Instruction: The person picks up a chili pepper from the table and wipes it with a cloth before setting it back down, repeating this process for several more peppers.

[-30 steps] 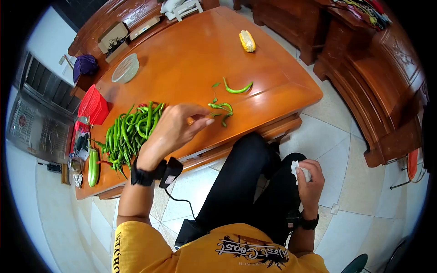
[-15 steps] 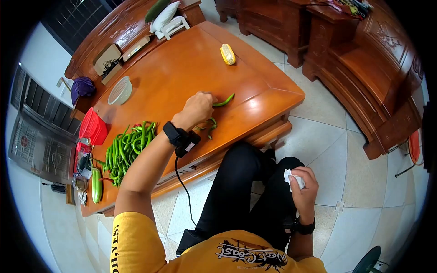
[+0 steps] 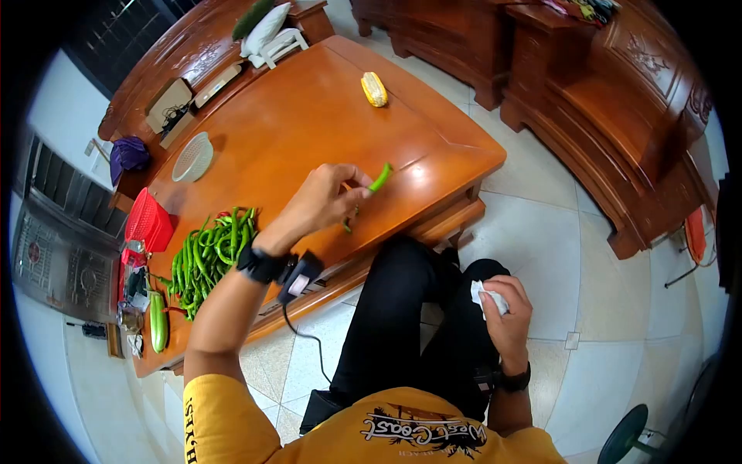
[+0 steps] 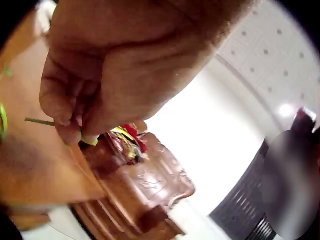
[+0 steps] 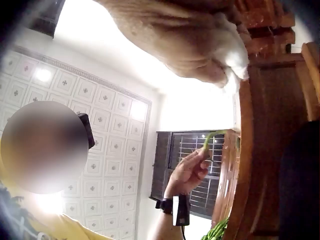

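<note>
My left hand (image 3: 328, 199) is raised over the table's near edge and pinches a green chili pepper (image 3: 379, 179) between thumb and fingertips. The pepper's thin stem (image 4: 41, 121) sticks out beyond the fingers in the left wrist view. Beneath that hand, another small green pepper (image 3: 347, 225) lies on the table (image 3: 278, 139), partly covered by the hand. To the left is a heap of green chili peppers (image 3: 202, 267) with a little red among them. Resting by the right knee, my right hand (image 3: 510, 321) grips a crumpled white tissue (image 3: 480, 291).
A corn cob (image 3: 375, 89) lies at the far side. Toward the left stand a pale oval basket (image 3: 193, 157) and a red basket (image 3: 149, 220). A long pale-green vegetable (image 3: 158, 321) lies at the left end. Carved wooden benches (image 3: 610, 147) flank the table.
The left hand reached to the curved chili pepper on the table, took hold of it, and has drawn back slightly with it. The right hand keeps its tissue by the knee.
</note>
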Action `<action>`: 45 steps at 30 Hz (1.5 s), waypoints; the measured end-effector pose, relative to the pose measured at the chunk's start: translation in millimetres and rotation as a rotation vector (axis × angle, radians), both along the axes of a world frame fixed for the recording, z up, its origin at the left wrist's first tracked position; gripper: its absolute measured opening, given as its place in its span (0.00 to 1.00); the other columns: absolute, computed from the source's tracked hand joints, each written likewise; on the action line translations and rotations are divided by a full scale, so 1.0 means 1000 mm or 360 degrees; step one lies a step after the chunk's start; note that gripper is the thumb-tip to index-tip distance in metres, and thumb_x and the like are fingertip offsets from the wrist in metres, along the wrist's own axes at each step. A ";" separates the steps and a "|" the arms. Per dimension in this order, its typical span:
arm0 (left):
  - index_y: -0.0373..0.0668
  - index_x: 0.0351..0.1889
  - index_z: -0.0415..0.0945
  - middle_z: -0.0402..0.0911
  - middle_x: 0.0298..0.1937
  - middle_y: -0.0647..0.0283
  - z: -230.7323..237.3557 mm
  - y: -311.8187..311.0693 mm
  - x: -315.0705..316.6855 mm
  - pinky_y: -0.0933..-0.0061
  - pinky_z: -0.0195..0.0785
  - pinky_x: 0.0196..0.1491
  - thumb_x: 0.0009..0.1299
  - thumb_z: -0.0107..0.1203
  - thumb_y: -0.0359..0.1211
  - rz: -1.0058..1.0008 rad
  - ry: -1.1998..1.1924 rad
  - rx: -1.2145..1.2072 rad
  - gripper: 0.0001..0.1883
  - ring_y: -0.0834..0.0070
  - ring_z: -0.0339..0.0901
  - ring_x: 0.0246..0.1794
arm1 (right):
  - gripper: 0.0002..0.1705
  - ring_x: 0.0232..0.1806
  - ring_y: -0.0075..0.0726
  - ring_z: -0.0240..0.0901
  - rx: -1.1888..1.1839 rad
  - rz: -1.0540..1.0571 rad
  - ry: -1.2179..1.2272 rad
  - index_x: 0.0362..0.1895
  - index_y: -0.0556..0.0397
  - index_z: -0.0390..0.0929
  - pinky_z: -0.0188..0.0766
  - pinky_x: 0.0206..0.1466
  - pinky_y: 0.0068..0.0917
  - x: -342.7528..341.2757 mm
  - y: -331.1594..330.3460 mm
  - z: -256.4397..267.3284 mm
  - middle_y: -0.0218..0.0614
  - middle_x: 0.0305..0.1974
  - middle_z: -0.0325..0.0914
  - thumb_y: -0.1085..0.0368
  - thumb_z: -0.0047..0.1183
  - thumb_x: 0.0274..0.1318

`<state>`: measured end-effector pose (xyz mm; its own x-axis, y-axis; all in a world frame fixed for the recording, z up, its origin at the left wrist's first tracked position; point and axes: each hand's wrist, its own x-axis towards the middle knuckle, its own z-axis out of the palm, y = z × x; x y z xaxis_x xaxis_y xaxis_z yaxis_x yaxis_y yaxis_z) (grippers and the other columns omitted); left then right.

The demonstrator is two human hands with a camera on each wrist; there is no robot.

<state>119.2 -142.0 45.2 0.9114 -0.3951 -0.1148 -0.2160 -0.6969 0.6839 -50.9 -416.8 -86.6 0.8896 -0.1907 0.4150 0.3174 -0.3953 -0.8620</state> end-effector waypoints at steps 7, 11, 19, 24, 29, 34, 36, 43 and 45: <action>0.30 0.49 0.74 0.79 0.34 0.64 -0.016 -0.043 -0.097 0.83 0.74 0.31 0.72 0.53 0.27 -0.0104 0.0784 -0.0941 0.11 0.84 0.76 0.28 | 0.11 0.39 0.39 0.77 0.0043 0.0012 -0.0405 0.37 0.56 0.78 0.74 0.42 0.29 -0.008 0.031 0.033 0.41 0.40 0.78 0.76 0.60 0.47; 0.32 0.54 0.74 0.81 0.38 0.61 -0.053 -0.056 -0.118 0.78 0.76 0.35 0.73 0.52 0.29 -0.0202 0.0946 -0.1100 0.14 0.79 0.78 0.32 | 0.11 0.39 0.40 0.76 0.0055 0.0348 -0.0365 0.39 0.57 0.78 0.74 0.42 0.30 -0.011 0.054 0.036 0.40 0.41 0.75 0.77 0.60 0.47; 0.34 0.53 0.76 0.80 0.37 0.64 -0.063 -0.040 -0.136 0.81 0.72 0.31 0.74 0.51 0.29 -0.0106 0.1184 -0.1165 0.13 0.84 0.74 0.27 | 0.09 0.39 0.41 0.75 -0.0194 -0.0134 -0.0132 0.37 0.58 0.78 0.72 0.42 0.31 0.001 0.021 0.018 0.41 0.41 0.75 0.75 0.59 0.49; 0.34 0.54 0.75 0.79 0.36 0.67 -0.073 -0.039 -0.138 0.82 0.72 0.33 0.73 0.52 0.28 -0.0009 0.1143 -0.1214 0.13 0.85 0.74 0.28 | 0.08 0.40 0.41 0.75 -0.0114 0.0082 -0.0173 0.38 0.58 0.77 0.72 0.42 0.29 -0.003 0.032 0.029 0.41 0.40 0.75 0.75 0.58 0.50; 0.34 0.52 0.75 0.79 0.35 0.69 -0.087 -0.042 -0.139 0.83 0.72 0.34 0.71 0.54 0.26 -0.0061 0.1110 -0.1254 0.13 0.87 0.74 0.29 | 0.08 0.38 0.40 0.76 -0.0016 0.0264 -0.0177 0.37 0.58 0.78 0.73 0.41 0.28 -0.005 0.054 0.024 0.41 0.39 0.76 0.77 0.57 0.49; 0.33 0.51 0.74 0.81 0.40 0.62 -0.090 -0.033 -0.139 0.79 0.75 0.35 0.69 0.56 0.24 -0.0033 0.1202 -0.1266 0.13 0.81 0.78 0.30 | 0.09 0.38 0.41 0.76 -0.0194 -0.0040 -0.0133 0.38 0.58 0.78 0.73 0.41 0.31 0.007 0.034 0.017 0.41 0.40 0.75 0.76 0.57 0.50; 0.33 0.51 0.74 0.82 0.41 0.60 -0.093 -0.035 -0.140 0.78 0.76 0.34 0.69 0.56 0.25 0.0034 0.1201 -0.1321 0.13 0.80 0.79 0.30 | 0.09 0.38 0.41 0.76 -0.0189 0.0005 -0.0116 0.38 0.57 0.78 0.73 0.41 0.30 0.007 0.035 0.019 0.41 0.40 0.75 0.76 0.57 0.50; 0.32 0.54 0.72 0.82 0.41 0.59 -0.098 -0.037 -0.138 0.79 0.77 0.36 0.72 0.52 0.27 0.0129 0.1152 -0.1417 0.14 0.79 0.80 0.31 | 0.11 0.39 0.41 0.75 -0.0071 0.0357 -0.0182 0.40 0.57 0.78 0.74 0.41 0.30 -0.006 0.070 0.017 0.40 0.41 0.73 0.77 0.57 0.49; 0.32 0.54 0.72 0.82 0.41 0.58 -0.094 -0.035 -0.138 0.78 0.78 0.36 0.73 0.52 0.29 0.0155 0.1226 -0.1368 0.14 0.78 0.80 0.31 | 0.11 0.39 0.41 0.75 -0.0077 0.0307 -0.0118 0.40 0.57 0.78 0.74 0.41 0.30 -0.003 0.063 0.016 0.40 0.41 0.73 0.77 0.57 0.49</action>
<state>-18.8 -177.4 -49.2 0.7475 -0.5445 -0.3804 0.4931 0.0711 0.8671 -53.4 -354.0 -70.1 0.8745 0.0019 0.4850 0.4529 -0.3613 -0.8151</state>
